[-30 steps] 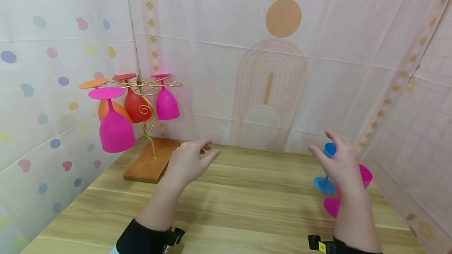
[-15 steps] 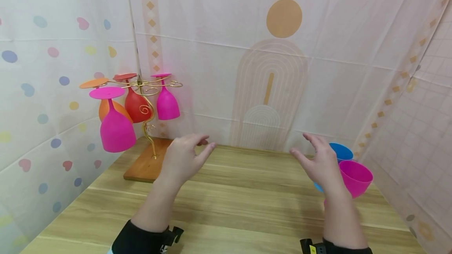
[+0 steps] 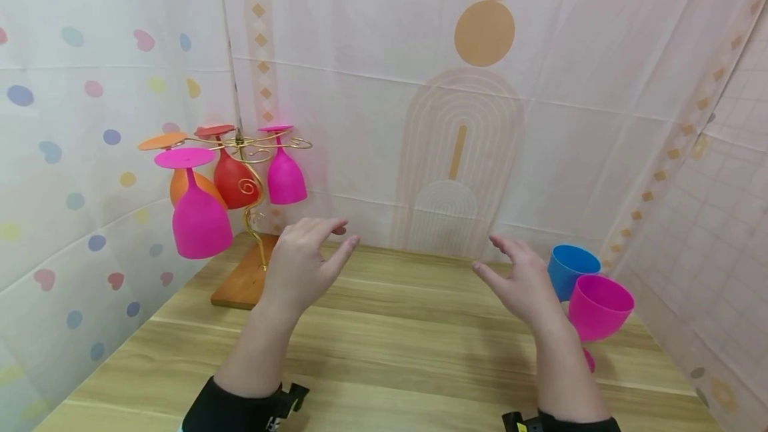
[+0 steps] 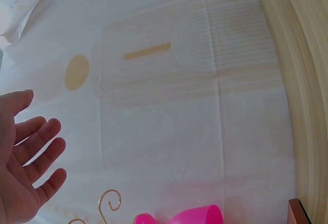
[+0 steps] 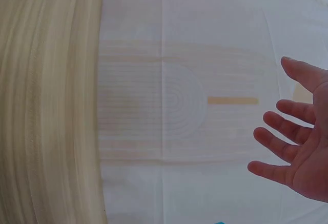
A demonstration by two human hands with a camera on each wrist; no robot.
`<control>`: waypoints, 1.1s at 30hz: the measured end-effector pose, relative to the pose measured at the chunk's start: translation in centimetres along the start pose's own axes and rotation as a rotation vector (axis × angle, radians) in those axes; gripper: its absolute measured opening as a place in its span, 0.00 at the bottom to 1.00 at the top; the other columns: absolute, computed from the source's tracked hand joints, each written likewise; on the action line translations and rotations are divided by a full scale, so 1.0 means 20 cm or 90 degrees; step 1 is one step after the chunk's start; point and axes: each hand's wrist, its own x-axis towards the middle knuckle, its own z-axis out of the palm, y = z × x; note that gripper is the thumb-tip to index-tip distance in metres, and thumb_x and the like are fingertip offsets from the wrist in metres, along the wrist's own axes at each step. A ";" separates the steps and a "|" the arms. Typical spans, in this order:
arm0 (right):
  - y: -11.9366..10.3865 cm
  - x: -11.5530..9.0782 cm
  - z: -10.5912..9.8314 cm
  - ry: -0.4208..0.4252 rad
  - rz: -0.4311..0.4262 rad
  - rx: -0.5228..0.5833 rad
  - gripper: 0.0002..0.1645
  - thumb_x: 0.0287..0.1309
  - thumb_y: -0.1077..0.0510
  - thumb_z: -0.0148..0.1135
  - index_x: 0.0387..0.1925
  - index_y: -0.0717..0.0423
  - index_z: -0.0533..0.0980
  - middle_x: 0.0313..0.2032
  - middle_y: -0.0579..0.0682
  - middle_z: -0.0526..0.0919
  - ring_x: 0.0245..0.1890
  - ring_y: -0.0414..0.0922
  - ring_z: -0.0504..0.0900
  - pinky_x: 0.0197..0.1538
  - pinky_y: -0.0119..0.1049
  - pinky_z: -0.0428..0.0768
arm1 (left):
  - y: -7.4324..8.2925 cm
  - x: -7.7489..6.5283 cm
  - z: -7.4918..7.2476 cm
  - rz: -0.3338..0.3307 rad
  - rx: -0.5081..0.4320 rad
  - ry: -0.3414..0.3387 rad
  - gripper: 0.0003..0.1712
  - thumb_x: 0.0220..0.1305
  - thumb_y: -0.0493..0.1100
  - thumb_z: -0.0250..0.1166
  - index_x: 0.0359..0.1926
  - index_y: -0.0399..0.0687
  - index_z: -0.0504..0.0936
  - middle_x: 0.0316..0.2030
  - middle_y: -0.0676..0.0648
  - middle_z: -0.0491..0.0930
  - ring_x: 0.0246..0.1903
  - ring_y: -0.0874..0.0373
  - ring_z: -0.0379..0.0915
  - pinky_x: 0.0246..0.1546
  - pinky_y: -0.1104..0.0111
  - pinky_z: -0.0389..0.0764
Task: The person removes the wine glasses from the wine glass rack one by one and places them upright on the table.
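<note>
My left hand (image 3: 303,265) hovers over the table in front of the gold wire glass rack (image 3: 255,212), fingers loosely bent and holding nothing. Upside down from the rack hang two magenta wine glasses, the nearer glass (image 3: 201,225) at its front left, a red wine glass (image 3: 234,175) and an orange wine glass (image 3: 180,185). My right hand (image 3: 522,279) is in the air with spread fingers (image 5: 282,152), nothing in it. Just right of it stand a blue goblet (image 3: 570,269) and a magenta goblet (image 3: 600,309), both upright, their lower parts partly hidden by the right forearm.
The rack's wooden base (image 3: 240,282) stands on the wood-grain table (image 3: 408,345) at the left, partly behind my left hand. Patterned curtains (image 3: 354,119) enclose the table at the back, left and right.
My right hand has moved left, away from in front of the two goblets, uncovering their bowls. My left hand has drifted slightly left and up, covering more of the wooden base.
</note>
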 end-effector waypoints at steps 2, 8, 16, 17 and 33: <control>0.00 0.00 0.01 -0.007 -0.001 -0.001 0.41 0.65 0.41 0.68 0.71 0.57 0.69 0.65 0.60 0.73 0.66 0.61 0.71 0.62 0.63 0.73 | 0.00 0.00 -0.01 0.003 0.000 0.000 0.19 0.63 0.48 0.73 0.50 0.41 0.87 0.39 0.46 0.88 0.47 0.48 0.81 0.51 0.49 0.78; -0.02 0.01 0.05 -0.014 -0.007 0.007 0.39 0.64 0.42 0.69 0.70 0.56 0.70 0.63 0.59 0.76 0.64 0.59 0.73 0.61 0.62 0.75 | 0.01 0.01 -0.02 0.017 0.007 0.011 0.21 0.62 0.47 0.74 0.51 0.40 0.86 0.42 0.44 0.87 0.49 0.45 0.80 0.53 0.47 0.77; -0.04 0.02 0.10 -0.034 -0.023 0.056 0.38 0.63 0.44 0.71 0.68 0.58 0.72 0.61 0.59 0.78 0.62 0.58 0.76 0.60 0.59 0.77 | -0.01 0.03 -0.05 0.016 0.008 0.043 0.27 0.60 0.47 0.75 0.58 0.39 0.82 0.51 0.41 0.83 0.55 0.44 0.76 0.59 0.45 0.74; -0.04 0.03 0.10 -0.039 -0.022 0.061 0.38 0.63 0.44 0.71 0.68 0.57 0.72 0.61 0.59 0.78 0.62 0.57 0.76 0.60 0.59 0.77 | -0.02 0.03 -0.06 0.016 0.010 0.043 0.29 0.60 0.47 0.75 0.59 0.39 0.81 0.52 0.41 0.82 0.56 0.43 0.75 0.59 0.45 0.73; -0.07 0.03 0.16 -0.031 -0.053 0.074 0.36 0.62 0.46 0.72 0.64 0.61 0.75 0.58 0.59 0.81 0.58 0.57 0.79 0.56 0.59 0.79 | -0.11 0.12 -0.16 0.082 0.073 0.088 0.37 0.59 0.48 0.74 0.65 0.36 0.75 0.65 0.34 0.71 0.65 0.37 0.66 0.67 0.44 0.67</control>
